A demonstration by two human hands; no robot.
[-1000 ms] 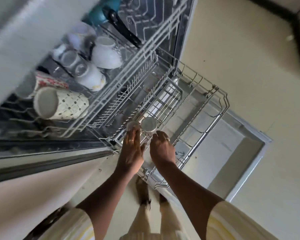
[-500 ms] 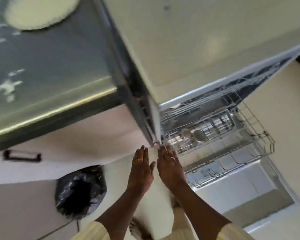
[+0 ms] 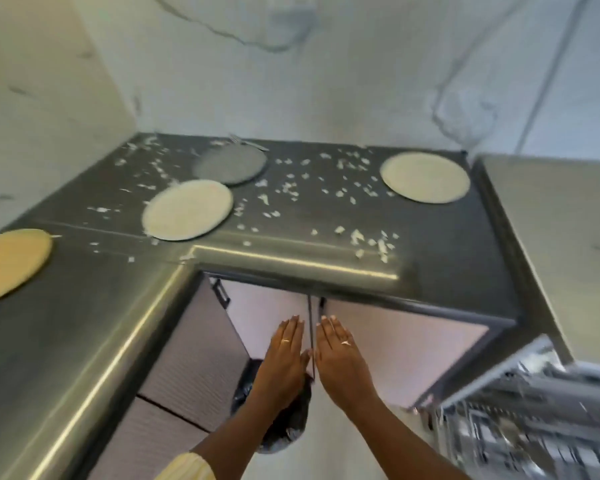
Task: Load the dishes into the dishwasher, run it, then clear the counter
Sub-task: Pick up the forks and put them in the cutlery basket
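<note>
Dark counter [image 3: 430,237] littered with white scraps [image 3: 371,242]; on it yellow plate [image 3: 11,265], cream plate [image 3: 187,209] just beside grey plate [image 3: 231,164], pale plate [image 3: 425,177]. Below: left hand [image 3: 286,358] and right hand [image 3: 340,358] flat, empty, side by side before cabinet doors [image 3: 395,341]. Blurred dishwasher rack [image 3: 520,427] lower right.

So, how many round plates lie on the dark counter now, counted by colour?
Cream plates: 2
Grey plate: 1
Yellow plate: 1
Total: 4
</note>
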